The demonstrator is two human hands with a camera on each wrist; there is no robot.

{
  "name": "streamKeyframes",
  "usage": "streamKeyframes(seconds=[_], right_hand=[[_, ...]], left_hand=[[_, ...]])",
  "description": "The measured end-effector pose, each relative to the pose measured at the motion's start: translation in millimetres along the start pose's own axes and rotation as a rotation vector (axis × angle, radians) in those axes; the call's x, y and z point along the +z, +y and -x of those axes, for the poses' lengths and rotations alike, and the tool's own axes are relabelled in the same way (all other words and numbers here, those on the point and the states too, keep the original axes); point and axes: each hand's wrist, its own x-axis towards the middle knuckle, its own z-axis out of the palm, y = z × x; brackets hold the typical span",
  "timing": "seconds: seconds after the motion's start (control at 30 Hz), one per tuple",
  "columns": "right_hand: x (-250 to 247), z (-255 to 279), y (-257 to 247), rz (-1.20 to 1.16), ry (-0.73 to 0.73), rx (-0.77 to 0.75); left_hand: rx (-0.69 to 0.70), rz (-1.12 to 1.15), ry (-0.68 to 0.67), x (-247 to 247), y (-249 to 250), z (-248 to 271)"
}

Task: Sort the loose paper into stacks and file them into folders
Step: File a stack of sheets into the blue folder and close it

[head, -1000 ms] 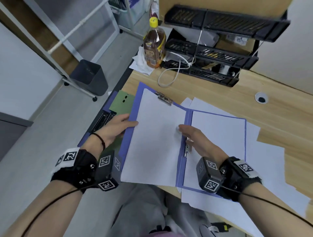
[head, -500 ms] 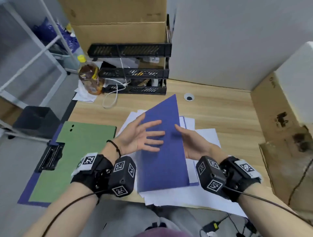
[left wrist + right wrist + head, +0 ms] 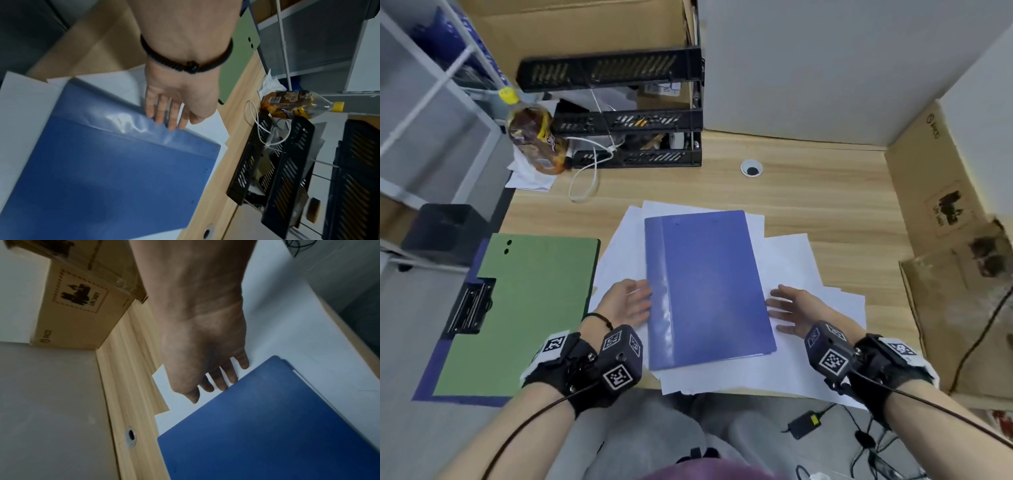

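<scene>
A black three-tier tray rack (image 3: 626, 113) and a yellow-capped bottle (image 3: 534, 137) stand at the tabletop's (image 3: 825, 192) far edge beside cardboard boxes (image 3: 941, 192).

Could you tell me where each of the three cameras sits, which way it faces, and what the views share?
Head: looks forward and down at the desk; shows the blue folder, left hand and right hand.
Left wrist: looks along the left hand toward the black tray rack.
Right wrist: looks along the right hand toward the cardboard box.
All three share the blue folder.
</scene>
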Motion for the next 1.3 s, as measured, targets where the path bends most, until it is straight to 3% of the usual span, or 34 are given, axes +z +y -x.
streamKeyframes(seconds=[0.23,0.4,0.53,0.63,0.77,0.87,1.03,1.2,1.3], right_hand=[[-2.7,1.7,1.4,-0.151,-0.017,0.082],[3.6,6.5,15.5,-0.284,-0.062,0.146],[6.4,11.5,27.5,-0.433,-0.064,0.163],[9.1,15.2,35.0,-0.521,-0.070,0.177],[17.4,21.8,42.3,-0.569,-0.079,0.181],[23.8,26.5,43.8,-0.618,-0.078,0.155],[36.7,30.0,35.4,-0.577,-0.089,0.114],[39.4,36.8,21.8,-0.545,-0.099,0.067],[35.0,45.5,9.1,-0.601,-0.086,-0.012]], left_hand=[[-0.082,-0.093,-0.024,-4.9,-0.6,-3.3],[0.039,-0.308,0.085,-7.6,-2.7,-18.2],[0.050,-0.321,0.095,-19.5,-7.0,-30.0],[0.023,-0.314,0.047,-25.1,-5.9,-31.8],[-0.002,-0.339,-0.116,-25.9,-4.0,-24.2],[0.078,-0.394,-0.142,-24.8,0.6,-19.9],[0.305,-0.519,0.004,-35.4,17.5,-21.9],[0.301,-0.346,-0.238,-15.1,48.1,3.6],[0.284,-0.258,-0.302,-1.7,65.9,4.2]])
